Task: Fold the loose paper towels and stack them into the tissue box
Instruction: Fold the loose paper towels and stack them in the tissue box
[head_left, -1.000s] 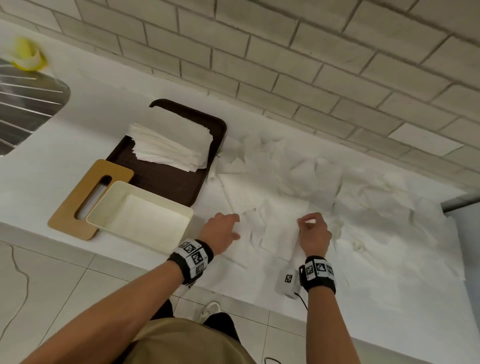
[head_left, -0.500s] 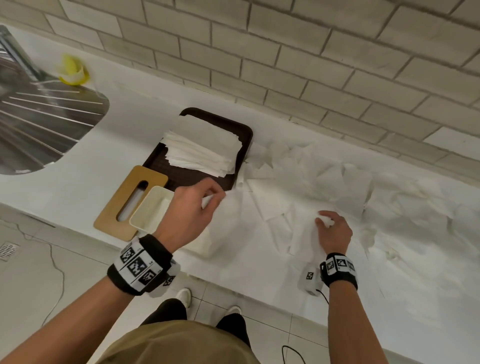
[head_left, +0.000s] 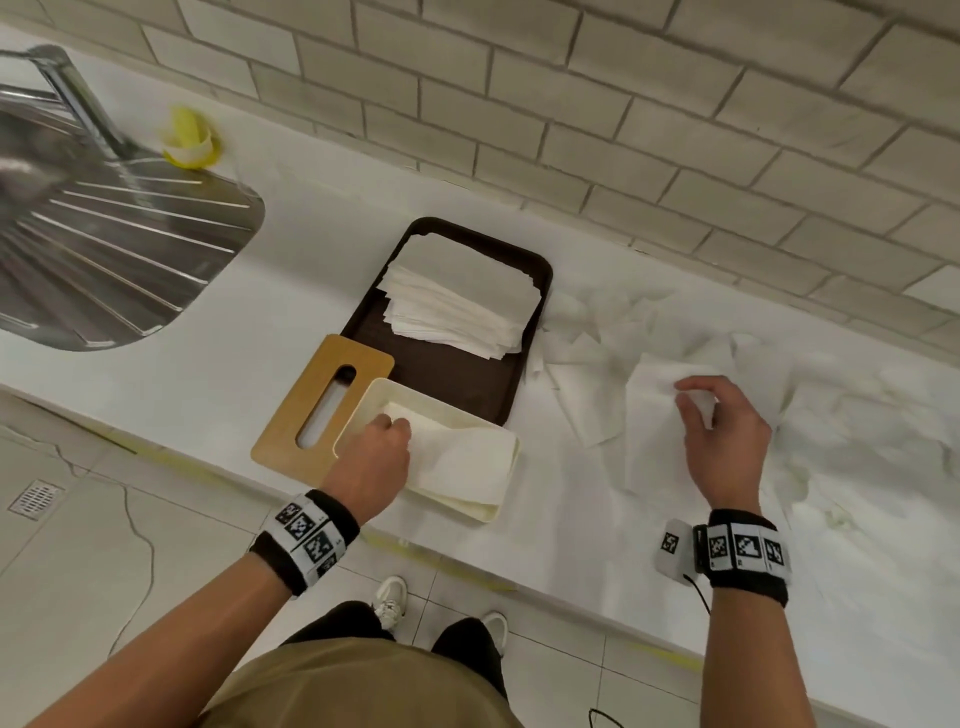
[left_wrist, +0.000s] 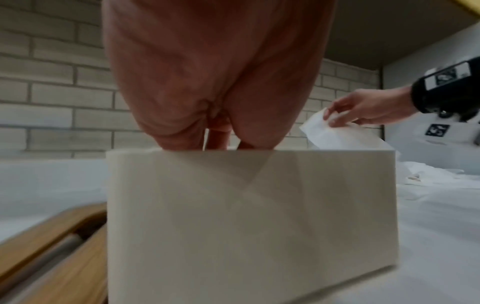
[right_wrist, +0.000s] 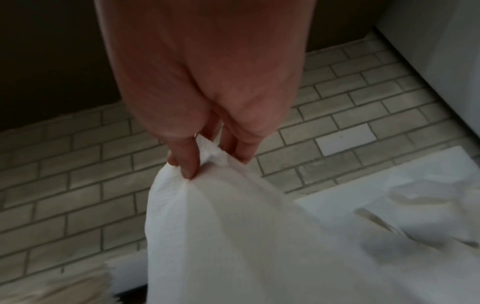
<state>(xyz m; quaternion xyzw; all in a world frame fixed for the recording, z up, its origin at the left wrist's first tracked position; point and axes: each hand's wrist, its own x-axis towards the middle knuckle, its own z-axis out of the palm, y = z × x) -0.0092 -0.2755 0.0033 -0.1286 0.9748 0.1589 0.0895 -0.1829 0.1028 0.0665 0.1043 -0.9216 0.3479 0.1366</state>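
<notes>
Paper towels (head_left: 597, 384) lie loose and crumpled over the right half of the white desk (head_left: 208, 374), up against the tiled wall. Near the desk's front edge stands the cream tissue box (head_left: 467, 506), open at the top, with a folded towel (head_left: 457, 457) lying in it and reaching over its right rim. The left hand (head_left: 371, 462) is down inside the box at its left end, on that folded towel; from the head view the fingers look bent, but whether they pinch the paper or only press on it I cannot tell, and the left wrist view shows just the palm above the box wall (left_wrist: 249, 222).

The right hand (head_left: 724, 441) is raised over the loose pile, thumb and fingers (right_wrist: 188, 162) pinching the top edge of one loose sheet (right_wrist: 233, 236), which hangs down from them.

Just left of the box, touching it, lies a wooden lid (head_left: 311, 410) with a long slot. Behind both sits a dark tray (head_left: 441, 374) carrying a stack of flat towels (head_left: 457, 301). At the far left are a steel sink drainer (head_left: 104, 249) and a yellow object (head_left: 188, 139) beside the tap.
</notes>
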